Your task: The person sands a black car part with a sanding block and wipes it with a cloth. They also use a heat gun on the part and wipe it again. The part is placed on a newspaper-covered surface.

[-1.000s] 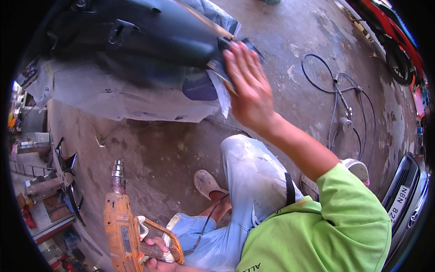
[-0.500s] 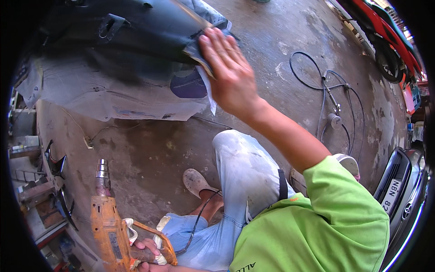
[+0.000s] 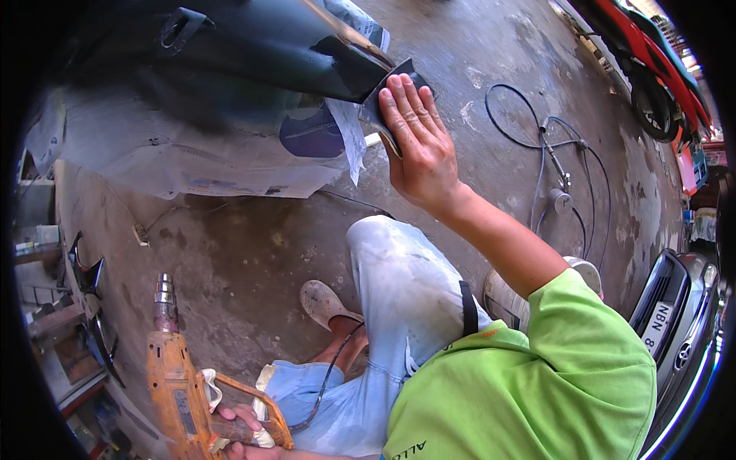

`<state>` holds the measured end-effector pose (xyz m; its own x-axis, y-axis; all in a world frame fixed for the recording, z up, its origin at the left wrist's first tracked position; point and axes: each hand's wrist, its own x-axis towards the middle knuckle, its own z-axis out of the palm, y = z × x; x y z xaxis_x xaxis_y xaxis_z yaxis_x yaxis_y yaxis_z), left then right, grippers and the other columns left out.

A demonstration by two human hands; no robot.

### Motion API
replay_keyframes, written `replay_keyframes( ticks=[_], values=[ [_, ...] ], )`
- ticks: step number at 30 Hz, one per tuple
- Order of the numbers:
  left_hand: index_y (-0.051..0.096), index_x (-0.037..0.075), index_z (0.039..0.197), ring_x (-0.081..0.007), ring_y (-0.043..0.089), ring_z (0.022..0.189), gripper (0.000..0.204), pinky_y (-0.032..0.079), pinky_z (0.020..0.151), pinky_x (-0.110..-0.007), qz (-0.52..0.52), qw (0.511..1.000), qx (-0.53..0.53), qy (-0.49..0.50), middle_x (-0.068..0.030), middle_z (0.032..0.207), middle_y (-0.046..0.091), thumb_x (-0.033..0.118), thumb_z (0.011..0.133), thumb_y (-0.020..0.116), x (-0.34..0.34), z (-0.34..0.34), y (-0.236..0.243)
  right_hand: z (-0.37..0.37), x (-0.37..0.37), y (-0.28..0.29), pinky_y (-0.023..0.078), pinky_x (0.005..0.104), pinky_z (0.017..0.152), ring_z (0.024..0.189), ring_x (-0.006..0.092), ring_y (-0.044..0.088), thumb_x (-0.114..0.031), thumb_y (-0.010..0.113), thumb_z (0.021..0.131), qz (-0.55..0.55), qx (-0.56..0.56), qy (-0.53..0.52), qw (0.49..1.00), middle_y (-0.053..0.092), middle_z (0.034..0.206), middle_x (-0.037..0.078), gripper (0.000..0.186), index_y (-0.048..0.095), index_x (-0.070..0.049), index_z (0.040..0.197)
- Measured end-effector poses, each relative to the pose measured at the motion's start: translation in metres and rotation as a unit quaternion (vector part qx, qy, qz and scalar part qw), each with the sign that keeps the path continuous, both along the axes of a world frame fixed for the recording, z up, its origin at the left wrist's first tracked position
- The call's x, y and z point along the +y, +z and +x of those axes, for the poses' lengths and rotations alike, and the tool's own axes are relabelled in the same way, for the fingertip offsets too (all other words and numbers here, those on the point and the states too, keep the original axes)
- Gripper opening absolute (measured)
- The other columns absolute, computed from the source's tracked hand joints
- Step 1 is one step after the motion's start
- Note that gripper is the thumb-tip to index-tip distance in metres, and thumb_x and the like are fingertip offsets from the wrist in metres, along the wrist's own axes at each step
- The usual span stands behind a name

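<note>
My left hand (image 3: 244,426), low at the left, is closed round the handle of an orange heat gun (image 3: 175,376). The gun's metal nozzle points up, away from me. My right hand (image 3: 422,146) reaches forward with its fingers stretched flat over a dark sheet that looks like sandpaper (image 3: 410,69). The thumb side is partly hidden, and a pale lower edge of the sheet shows beneath it. This sheet sits at the right-hand end of a large glossy dark panel (image 3: 268,57). I cannot tell whether it touches the panel.
Masking paper (image 3: 222,165) lies under the panel. A hose with a metal fitting (image 3: 562,182) coils on the concrete floor. A white bucket (image 3: 502,299) stands beside my right leg. A car front (image 3: 667,307) and a red motorcycle (image 3: 652,54) are at the right. Shelves (image 3: 50,322) line the left.
My right hand has slid right, off the panel's surface to its end, taking the dark sheet along. The left hand still grips the heat gun. The whole view has shifted slightly.
</note>
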<state>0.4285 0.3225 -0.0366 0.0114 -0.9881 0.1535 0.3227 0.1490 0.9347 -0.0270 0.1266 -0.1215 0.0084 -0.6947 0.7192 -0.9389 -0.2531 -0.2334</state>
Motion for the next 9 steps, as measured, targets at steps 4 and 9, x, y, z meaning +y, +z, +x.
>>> replay_keyframes(
  ticks=[4,9],
  values=[
    [0.052,-0.009,0.136,-0.0311,0.058,0.084,0.065,0.047,0.079,-0.047,0.04,0.997,0.024,0.068,-0.0255,0.131,0.057,0.026,0.083,0.063,-0.001,-0.011,0.001,0.021,-0.038,0.03,0.026,0.0538,0.125,0.143,0.0431,0.048,0.002,0.053,0.086,-0.017,-0.047,0.018,0.999,0.052,0.146,0.035,0.056,0.053,0.013,0.141],
    [0.043,-0.005,0.149,-0.0356,0.06,0.101,0.075,0.044,0.094,-0.051,0.065,0.995,0.044,0.064,-0.0239,0.137,0.055,0.027,0.084,0.065,0.007,0.014,-0.007,0.004,-0.025,0.013,0.025,0.0537,0.125,0.14,0.0439,0.051,-0.004,0.054,0.089,-0.017,0.009,0.018,1.0,0.055,0.145,0.031,0.056,0.052,0.014,0.142]
  ],
)
